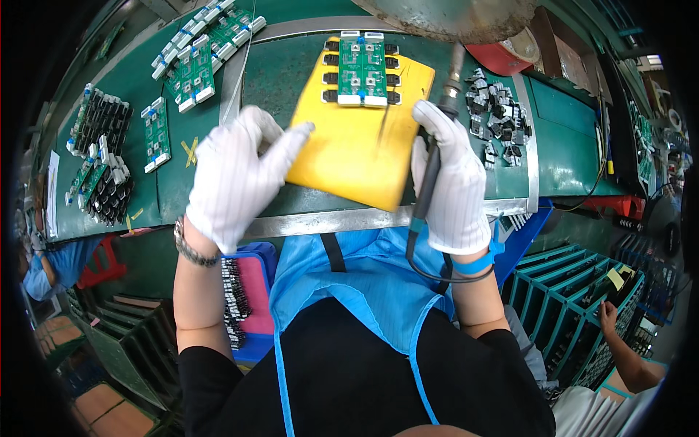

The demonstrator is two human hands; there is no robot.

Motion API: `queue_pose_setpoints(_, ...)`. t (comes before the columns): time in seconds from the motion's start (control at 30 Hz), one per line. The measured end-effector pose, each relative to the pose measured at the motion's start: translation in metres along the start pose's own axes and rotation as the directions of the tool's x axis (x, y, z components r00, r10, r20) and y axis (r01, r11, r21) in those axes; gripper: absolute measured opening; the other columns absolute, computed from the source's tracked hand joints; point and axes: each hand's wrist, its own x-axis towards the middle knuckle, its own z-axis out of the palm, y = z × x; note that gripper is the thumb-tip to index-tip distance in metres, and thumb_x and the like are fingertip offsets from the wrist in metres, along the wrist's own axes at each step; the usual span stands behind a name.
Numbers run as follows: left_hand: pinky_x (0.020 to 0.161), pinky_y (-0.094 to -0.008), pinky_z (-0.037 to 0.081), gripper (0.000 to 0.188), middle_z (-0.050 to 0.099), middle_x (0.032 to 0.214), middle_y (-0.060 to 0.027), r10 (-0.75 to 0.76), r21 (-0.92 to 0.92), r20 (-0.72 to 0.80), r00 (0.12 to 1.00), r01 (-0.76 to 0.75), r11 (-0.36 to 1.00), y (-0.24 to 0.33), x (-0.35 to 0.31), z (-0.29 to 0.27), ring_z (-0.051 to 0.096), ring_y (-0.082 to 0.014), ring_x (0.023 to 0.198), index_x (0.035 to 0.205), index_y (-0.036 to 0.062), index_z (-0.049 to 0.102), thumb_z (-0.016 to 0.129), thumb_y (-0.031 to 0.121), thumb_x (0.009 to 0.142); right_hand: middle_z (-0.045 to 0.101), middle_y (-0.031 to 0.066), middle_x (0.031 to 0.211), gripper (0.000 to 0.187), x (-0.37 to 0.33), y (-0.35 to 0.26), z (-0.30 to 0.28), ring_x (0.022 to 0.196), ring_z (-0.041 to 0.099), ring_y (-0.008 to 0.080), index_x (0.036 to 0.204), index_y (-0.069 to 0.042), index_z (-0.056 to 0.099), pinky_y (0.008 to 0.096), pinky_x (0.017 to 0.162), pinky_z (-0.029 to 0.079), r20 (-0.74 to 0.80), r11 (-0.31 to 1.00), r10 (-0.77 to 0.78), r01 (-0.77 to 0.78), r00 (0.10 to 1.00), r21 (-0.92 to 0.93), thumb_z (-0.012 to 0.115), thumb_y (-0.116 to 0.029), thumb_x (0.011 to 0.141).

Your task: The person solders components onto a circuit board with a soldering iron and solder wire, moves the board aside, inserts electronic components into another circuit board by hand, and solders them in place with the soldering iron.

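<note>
A yellow board [349, 156] lies tilted on the green bench in front of me. On its far part sits a green circuit board [362, 69] with white connectors at both ends and black parts along both sides. My left hand [240, 175], in a white glove, is at the yellow board's left edge. Its thumb points over that edge, apart from the bent fingers, and nothing shows between them. My right hand [453, 178], also gloved, is closed around the black handle of a soldering iron [431, 171], beside the board's right edge. The iron's metal end points away from me.
Loose black-and-white parts [499, 116] lie in a pile on the right. Several green circuit boards [195, 73] lie at the far left, with stacked black parts [102, 124] nearer. A round metal hood [451, 14] hangs overhead. Another person's hand [608, 319] is at the lower right, by teal racks [561, 291].
</note>
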Motion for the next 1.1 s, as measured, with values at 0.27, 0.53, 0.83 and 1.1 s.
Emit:
queue_pose_setpoints(0.27, 0.072, -0.0372, 0.054, 0.015, 0.070, 0.094, -0.0124, 0.427, 0.231, -0.096, 0.899, -0.397, 0.888, -0.003, 0.017, 0.002, 0.069, -0.0279, 0.084, 0.103, 0.0036, 0.065, 0.070, 0.012, 0.091, 0.067, 0.0164, 0.116, 0.050, -0.021, -0.002, -0.029, 0.103, 0.067, 0.0323, 0.123, -0.005, 0.059, 0.0374, 0.090, 0.053, -0.068, 0.988, 0.081, -0.071, 0.994, 0.137, 0.077, 0.007, 0.077)
queue_pose_setpoints(0.53, 0.080, -0.0443, 0.055, 0.057, 0.071, 0.093, -0.0241, 0.364, 0.050, -0.042, 0.930, -0.362, 0.931, -0.011, 0.111, 0.049, 0.070, -0.0381, 0.088, 0.119, -0.0011, 0.060, 0.051, 0.052, 0.100, 0.066, 0.0114, 0.126, 0.076, -0.034, -0.020, -0.046, 0.111, 0.064, 0.0285, 0.130, -0.011, 0.054, 0.0384, 0.094, 0.048, 0.212, 0.992, -0.046, 0.070, 0.976, -0.103, 0.092, -0.011, 0.063)
queue_pose_setpoints(0.83, 0.085, -0.0379, 0.056, 0.033, 0.062, 0.122, -0.0190, 0.557, 0.562, 0.086, 0.826, -0.502, 0.657, -0.045, 0.070, -0.013, 0.066, -0.0325, 0.105, 0.132, 0.0075, 0.058, 0.053, 0.023, 0.104, 0.067, 0.0069, 0.109, 0.061, -0.006, 0.004, -0.014, 0.088, 0.063, 0.0286, 0.129, -0.018, 0.059, 0.0405, 0.073, 0.045, 0.069, 0.973, -0.203, 0.209, 0.977, -0.098, 0.080, -0.009, 0.071)
queue_pose_setpoints(1.1, 0.069, -0.0319, 0.055, 0.027, 0.071, 0.086, -0.0121, 0.077, 0.000, -0.130, 0.989, -0.078, 0.997, -0.028, -0.003, 0.006, 0.067, -0.0231, 0.066, 0.114, 0.0023, 0.061, 0.061, 0.026, 0.101, 0.070, 0.0107, 0.113, 0.049, -0.012, 0.015, -0.005, 0.094, 0.068, 0.0307, 0.128, -0.013, 0.060, 0.0353, 0.080, 0.051, -0.028, 0.998, -0.060, 0.060, 0.998, -0.005, 0.069, 0.004, 0.083)
